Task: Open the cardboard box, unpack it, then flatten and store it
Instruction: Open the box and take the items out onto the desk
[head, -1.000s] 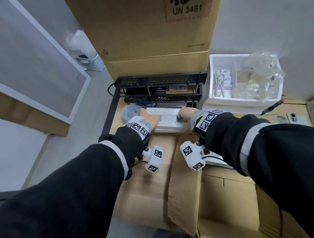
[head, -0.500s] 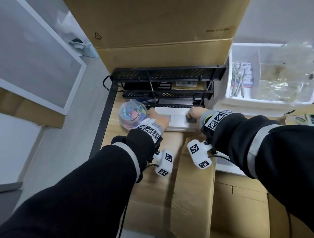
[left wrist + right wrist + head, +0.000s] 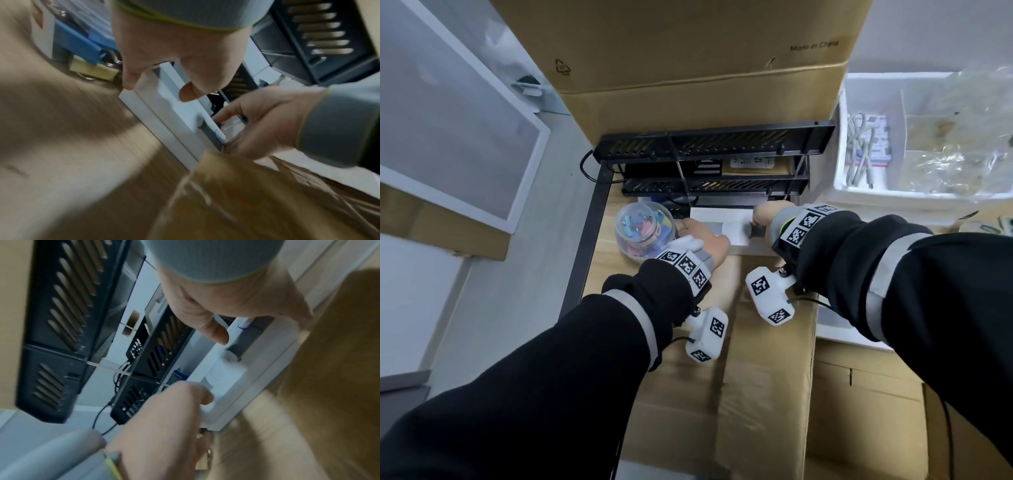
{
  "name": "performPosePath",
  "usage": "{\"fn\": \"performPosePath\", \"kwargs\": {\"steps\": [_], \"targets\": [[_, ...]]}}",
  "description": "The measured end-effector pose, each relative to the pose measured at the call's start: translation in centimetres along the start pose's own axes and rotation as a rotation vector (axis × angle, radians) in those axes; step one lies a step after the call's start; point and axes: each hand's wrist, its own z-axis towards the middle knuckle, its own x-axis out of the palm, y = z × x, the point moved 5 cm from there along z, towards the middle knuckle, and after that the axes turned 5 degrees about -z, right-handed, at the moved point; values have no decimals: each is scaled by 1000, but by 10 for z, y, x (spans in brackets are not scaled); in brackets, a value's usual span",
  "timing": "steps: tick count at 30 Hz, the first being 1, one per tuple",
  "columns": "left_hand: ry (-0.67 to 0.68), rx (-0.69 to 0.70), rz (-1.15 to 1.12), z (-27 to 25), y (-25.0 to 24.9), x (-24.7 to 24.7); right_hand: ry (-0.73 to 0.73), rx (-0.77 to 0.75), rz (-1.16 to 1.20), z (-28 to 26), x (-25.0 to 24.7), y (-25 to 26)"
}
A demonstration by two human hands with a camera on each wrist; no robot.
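A flat white box (image 3: 717, 228) with a dark grey part (image 3: 755, 231) set in its top lies on the wooden table, just past the brown cardboard box (image 3: 763, 377), whose flaps stand open below my wrists. My left hand (image 3: 702, 240) grips the white box's left end, thumb on top (image 3: 179, 65). My right hand (image 3: 770, 214) grips its right end beside the grey part (image 3: 246, 340), with the fingers curled over the far edge (image 3: 267, 123). The white box (image 3: 236, 386) sits right in front of the black rack.
A black slotted rack (image 3: 712, 144) stands behind the white box, backed by a big cardboard carton (image 3: 688, 51). A clear round tub of coloured clips (image 3: 645, 231) sits by my left hand. A white foam bin (image 3: 842, 185) with cables and bags is at the right. The table's black edge (image 3: 585, 253) runs along the left.
My head has moved closer and lower, so the view has shifted. Both hands keep their hold on the white box, which stays in front of the rack.
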Motion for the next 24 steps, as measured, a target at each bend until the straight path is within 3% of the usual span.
{"fn": "performPosePath", "kwargs": {"steps": [4,6,8,11,14,17,20,24], "targets": [[-5,6,75,-28,-14,-8,-7,-88,71,-67,-48,18],[20,12,4,-43,-23,-16,11,-131,260,-101,-66,19],[-38,61,31,-59,-36,-30,93,-121,578,-126,-72,10],[-61,210,49,-80,-59,-39,153,-40,954,-160,-76,-16],[57,338,-2,-105,-79,-35,185,-36,1090,-175,-72,-42],[217,446,-42,-145,-97,-13,129,-10,1152,-192,-67,-78],[426,373,-78,-161,-101,15,83,26,1184,-203,-54,-102],[508,314,8,-179,-102,52,88,87,1198,-217,-25,-149]]}}
